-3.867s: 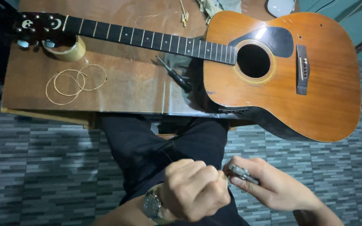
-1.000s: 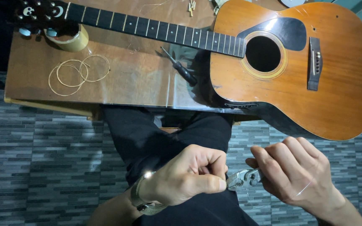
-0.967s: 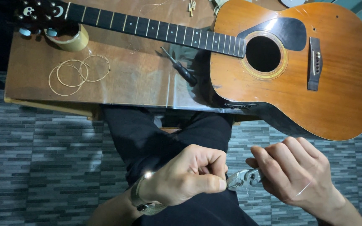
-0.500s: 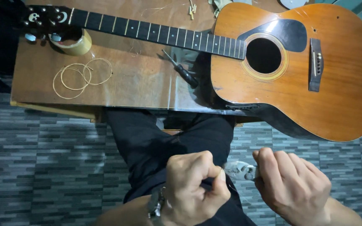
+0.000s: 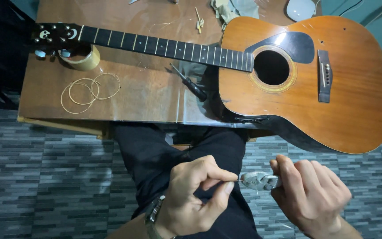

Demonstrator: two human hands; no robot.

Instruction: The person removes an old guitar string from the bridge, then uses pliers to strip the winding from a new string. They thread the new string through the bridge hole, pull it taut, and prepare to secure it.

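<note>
One camera on my head, looking straight down.

It faces down over my lap, close to my left hand [image 5: 197, 194] and right hand [image 5: 310, 197] at the bottom edge, with my dark trousers [image 5: 177, 150] and the grey patterned floor [image 5: 45, 177] beneath. Farther off, across the top of the frame, lie the wooden table [image 5: 142, 95] and the acoustic guitar [image 5: 306, 79]. No second view overlaps it.

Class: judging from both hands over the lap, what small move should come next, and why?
Probably squeeze the pliers in the right hand: their tip meets a thin wire pinched in the left hand, seemingly lined up for a grip or cut.
</note>
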